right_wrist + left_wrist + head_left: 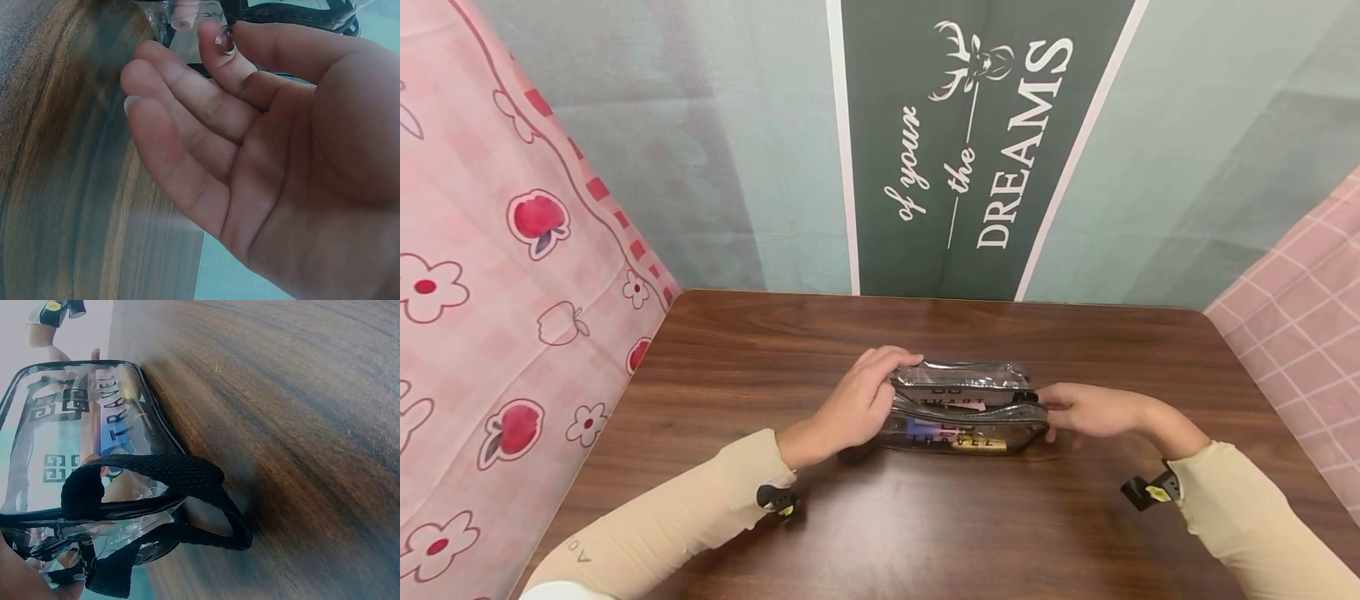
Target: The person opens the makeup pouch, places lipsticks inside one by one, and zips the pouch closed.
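Observation:
A clear plastic pouch [966,429] with black piping and black "TRAVEL" lettering lies on the table, its top gaping along the zipper. Through its wall show a blue and purple item [925,430] and a gold-yellow one [980,445]. My left hand [855,402] grips the pouch's left end, near a black strap loop [169,472]. At the other end, my right hand [1093,410] pinches a small shiny zipper pull [226,40] between thumb and index finger, the other fingers loosely bent. A pink cylindrical end [184,15] shows inside the pouch beyond those fingertips.
The brown wood-grain table [955,525] stretches around the pouch. Behind it hangs a grey-green cloth [775,150] with a dark lettered panel. Pink patterned cloths border the left [512,333] and right [1311,333] sides.

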The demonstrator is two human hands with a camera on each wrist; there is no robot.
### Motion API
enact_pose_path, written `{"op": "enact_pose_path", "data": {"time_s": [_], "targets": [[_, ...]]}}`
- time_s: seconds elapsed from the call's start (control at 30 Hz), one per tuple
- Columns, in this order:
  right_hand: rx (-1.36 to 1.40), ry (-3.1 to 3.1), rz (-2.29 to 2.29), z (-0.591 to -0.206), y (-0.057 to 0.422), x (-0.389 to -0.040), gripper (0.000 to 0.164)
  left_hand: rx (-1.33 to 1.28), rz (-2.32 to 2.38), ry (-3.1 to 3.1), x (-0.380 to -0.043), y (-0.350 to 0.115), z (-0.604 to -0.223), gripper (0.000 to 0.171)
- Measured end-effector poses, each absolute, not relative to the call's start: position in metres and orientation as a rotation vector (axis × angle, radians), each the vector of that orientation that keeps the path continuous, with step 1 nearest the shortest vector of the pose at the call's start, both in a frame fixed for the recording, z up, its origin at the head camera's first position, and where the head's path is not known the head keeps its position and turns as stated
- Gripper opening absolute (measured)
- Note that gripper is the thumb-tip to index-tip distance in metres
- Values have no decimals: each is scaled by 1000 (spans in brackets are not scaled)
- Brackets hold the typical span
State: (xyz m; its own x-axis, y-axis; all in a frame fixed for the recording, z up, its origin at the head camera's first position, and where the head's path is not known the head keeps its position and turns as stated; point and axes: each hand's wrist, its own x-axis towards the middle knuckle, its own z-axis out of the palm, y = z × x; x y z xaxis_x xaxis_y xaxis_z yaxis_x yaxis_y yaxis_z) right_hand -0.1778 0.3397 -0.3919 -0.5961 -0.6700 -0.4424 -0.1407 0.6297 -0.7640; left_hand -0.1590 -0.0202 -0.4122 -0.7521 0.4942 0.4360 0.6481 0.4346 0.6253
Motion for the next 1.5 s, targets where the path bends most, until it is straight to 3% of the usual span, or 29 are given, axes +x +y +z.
{"op": "enact_pose_path", "data": {"time_s": [1.2,1.5], "targets": [[-756,2102,-899,-378,347,-184,14,-1018,-1162,-2553,-161,-22,-407,54],[-793,2132,-884,-378,347,-181,18,-1040,-1132,-2553,-161,-23,-409,51]]}}
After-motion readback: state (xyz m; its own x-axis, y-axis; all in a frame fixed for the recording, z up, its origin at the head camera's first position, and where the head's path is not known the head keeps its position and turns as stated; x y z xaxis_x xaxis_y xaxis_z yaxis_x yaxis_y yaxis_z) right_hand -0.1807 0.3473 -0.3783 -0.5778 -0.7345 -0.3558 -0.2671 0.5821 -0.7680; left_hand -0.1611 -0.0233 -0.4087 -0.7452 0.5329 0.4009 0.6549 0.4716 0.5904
